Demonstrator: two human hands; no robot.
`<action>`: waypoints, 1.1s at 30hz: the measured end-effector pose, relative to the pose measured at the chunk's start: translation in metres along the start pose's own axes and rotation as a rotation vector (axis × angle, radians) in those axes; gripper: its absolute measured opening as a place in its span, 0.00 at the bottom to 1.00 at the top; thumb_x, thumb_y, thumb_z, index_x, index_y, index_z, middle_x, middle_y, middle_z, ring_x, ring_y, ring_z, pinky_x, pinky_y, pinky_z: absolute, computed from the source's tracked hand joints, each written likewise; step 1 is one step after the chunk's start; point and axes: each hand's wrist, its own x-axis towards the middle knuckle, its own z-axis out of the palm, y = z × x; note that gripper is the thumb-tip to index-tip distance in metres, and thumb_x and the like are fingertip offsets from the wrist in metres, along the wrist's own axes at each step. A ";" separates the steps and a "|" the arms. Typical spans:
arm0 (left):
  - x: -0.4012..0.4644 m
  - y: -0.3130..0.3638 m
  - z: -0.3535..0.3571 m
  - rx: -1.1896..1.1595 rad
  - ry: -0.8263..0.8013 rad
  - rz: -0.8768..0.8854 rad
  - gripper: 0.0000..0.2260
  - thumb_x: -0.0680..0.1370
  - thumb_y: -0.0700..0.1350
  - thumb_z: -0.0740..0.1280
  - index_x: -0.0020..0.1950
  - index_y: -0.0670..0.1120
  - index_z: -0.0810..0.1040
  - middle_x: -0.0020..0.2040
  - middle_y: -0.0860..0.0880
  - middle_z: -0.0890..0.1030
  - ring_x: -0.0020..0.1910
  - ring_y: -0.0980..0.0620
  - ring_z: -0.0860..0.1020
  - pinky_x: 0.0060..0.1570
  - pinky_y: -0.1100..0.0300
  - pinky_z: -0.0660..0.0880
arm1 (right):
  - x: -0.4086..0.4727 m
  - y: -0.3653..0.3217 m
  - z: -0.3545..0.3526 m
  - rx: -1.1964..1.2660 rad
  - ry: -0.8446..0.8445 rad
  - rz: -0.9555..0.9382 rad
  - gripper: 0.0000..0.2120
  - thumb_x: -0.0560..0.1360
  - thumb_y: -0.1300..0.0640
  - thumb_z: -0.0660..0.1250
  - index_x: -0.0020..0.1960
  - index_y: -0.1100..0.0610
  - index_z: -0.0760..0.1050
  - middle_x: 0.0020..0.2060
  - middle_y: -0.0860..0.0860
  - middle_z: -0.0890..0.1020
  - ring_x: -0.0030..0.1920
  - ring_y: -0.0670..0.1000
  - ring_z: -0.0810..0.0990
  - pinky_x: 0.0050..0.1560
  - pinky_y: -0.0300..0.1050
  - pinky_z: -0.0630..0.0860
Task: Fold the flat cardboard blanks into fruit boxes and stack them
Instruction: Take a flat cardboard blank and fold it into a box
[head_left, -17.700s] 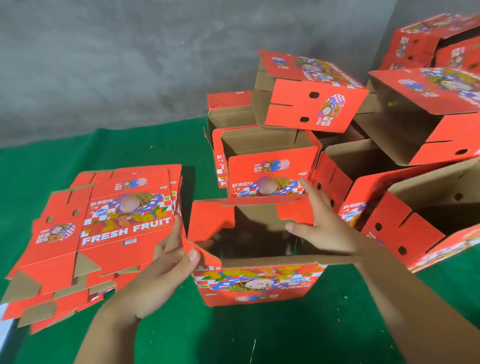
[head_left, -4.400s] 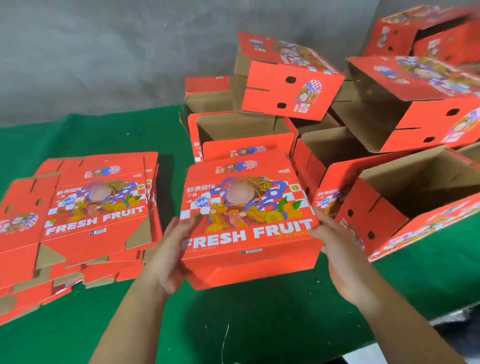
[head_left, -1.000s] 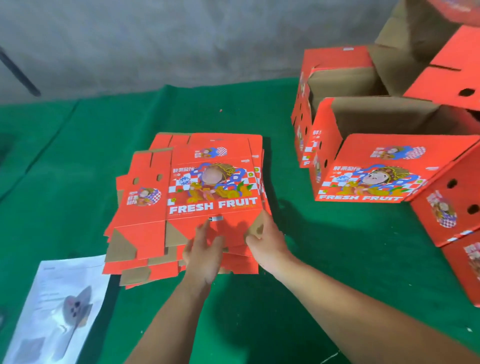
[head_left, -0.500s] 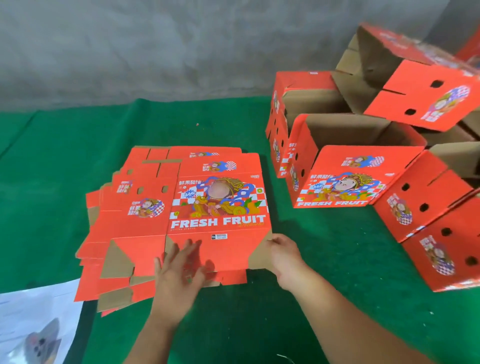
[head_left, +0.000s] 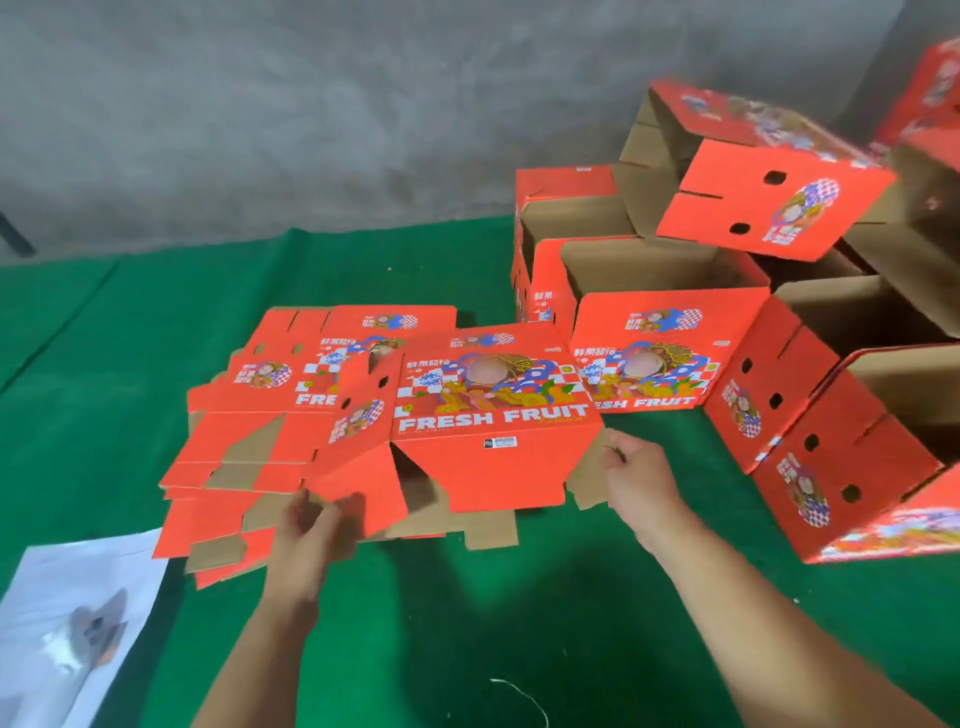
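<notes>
While the green cloth (head_left: 467, 623) spreads across the whole work surface, the big heap of folded boxes (head_left: 727, 322) fills the far right side, beyond and to the right of the lifted blank (head_left: 488, 415): open-topped ones sit on the cloth, and one tips at an angle on top of them, its side holes facing us. The nearest upright box sits just behind the blank's right corner, its FRESH FRUIT panel facing the camera. Left of the blank, and partly under it, lies the stack of flat blanks (head_left: 260, 447), fanned out unevenly with brown cardboard tabs poking from the near edge. Now the blank itself: it's raised off that stack and partly opened, printed panel tilted toward the camera, a side panel with holes bending down on its left, a dark gap showing underneath. Well to the left of the blank, at the near corner, a white sheet of paper (head_left: 78, 623) rests on the cloth. The left hand (head_left: 311, 540) grips the blank's lower left flap, fingers curled over the red edge. The right hand (head_left: 639, 478) pinches the brown tab at the blank's lower right corner, fingers bent around it.
</notes>
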 end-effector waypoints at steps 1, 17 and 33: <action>-0.012 -0.002 0.005 -0.035 -0.020 -0.046 0.17 0.73 0.54 0.72 0.56 0.44 0.79 0.48 0.45 0.85 0.45 0.45 0.80 0.45 0.53 0.76 | -0.002 -0.004 -0.005 -0.062 -0.023 -0.068 0.12 0.83 0.61 0.60 0.53 0.52 0.82 0.36 0.50 0.78 0.32 0.52 0.71 0.34 0.46 0.65; -0.091 0.027 0.100 -0.090 0.018 -0.040 0.24 0.61 0.63 0.70 0.48 0.48 0.72 0.42 0.49 0.79 0.43 0.48 0.76 0.47 0.51 0.69 | -0.006 -0.004 -0.105 -0.251 -0.199 -0.391 0.21 0.84 0.60 0.60 0.74 0.44 0.74 0.67 0.43 0.78 0.52 0.42 0.77 0.52 0.39 0.71; -0.100 0.111 0.107 -0.088 0.427 0.518 0.23 0.80 0.63 0.54 0.41 0.46 0.76 0.38 0.49 0.77 0.38 0.61 0.74 0.41 0.71 0.68 | 0.013 -0.057 -0.133 0.392 -0.117 -0.313 0.07 0.76 0.47 0.69 0.51 0.40 0.85 0.45 0.45 0.88 0.46 0.49 0.87 0.39 0.43 0.82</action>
